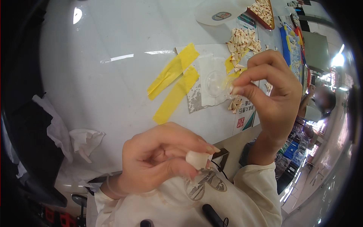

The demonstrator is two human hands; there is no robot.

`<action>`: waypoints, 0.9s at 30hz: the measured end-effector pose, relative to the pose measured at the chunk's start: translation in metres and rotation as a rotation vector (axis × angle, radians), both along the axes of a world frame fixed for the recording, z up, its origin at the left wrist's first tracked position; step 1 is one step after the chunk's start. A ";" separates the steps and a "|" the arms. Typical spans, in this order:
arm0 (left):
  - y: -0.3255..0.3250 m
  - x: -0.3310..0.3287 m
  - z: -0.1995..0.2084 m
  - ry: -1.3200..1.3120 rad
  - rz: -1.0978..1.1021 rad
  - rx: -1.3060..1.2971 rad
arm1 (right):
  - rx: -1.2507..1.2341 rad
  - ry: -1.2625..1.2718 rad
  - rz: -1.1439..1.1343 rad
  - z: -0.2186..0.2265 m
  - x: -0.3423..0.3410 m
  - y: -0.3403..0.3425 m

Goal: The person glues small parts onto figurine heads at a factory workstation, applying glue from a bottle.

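My left hand (pixel 159 157) is low in the middle, in front of my shirt. Its fingers and thumb close on a small off-white, rounded piece (pixel 197 160), whose exact kind I cannot tell. Farther off to the right, my right hand (pixel 274 85) pinches thumb and forefinger together at the edge of a small clear round dish (pixel 215 84). What sits between those fingertips is too small and blurred to name. Under the dish lies a folded white tissue (pixel 207 100). Just beyond the right hand is a heap of small cream pieces with reddish edges (pixel 244 41).
Two yellow tape strips (pixel 176 94) cross the white table (pixel 102 87) left of the tissue. At the back stand a whitish translucent container (pixel 217 13) and a tray of similar cream pieces (pixel 271 22). Crumpled white paper (pixel 86 142) lies left. Another person (pixel 319 102) is far right.
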State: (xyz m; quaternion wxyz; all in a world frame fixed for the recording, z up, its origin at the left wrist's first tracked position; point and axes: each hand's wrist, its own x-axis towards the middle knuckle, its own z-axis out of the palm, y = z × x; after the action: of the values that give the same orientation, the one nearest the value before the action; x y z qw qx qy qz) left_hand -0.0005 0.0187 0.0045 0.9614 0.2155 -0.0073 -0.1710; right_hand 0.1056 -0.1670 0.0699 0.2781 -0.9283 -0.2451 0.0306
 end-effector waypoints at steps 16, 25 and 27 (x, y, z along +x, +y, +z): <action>0.003 -0.004 0.006 0.084 -0.078 -0.134 | 0.914 0.381 -0.212 -0.016 -0.074 0.001; -0.009 -0.001 0.010 0.047 0.124 0.246 | 1.071 0.440 -0.123 -0.025 -0.083 0.008; -0.007 -0.004 0.008 0.004 0.109 0.135 | 1.082 0.443 -0.092 -0.027 -0.084 0.011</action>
State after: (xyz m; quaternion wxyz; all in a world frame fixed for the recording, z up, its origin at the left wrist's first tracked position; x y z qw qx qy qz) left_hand -0.0042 0.0121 0.0121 0.9526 0.2795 0.0177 -0.1189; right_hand 0.0215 -0.1564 0.0426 0.7580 -0.6356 -0.1213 0.0822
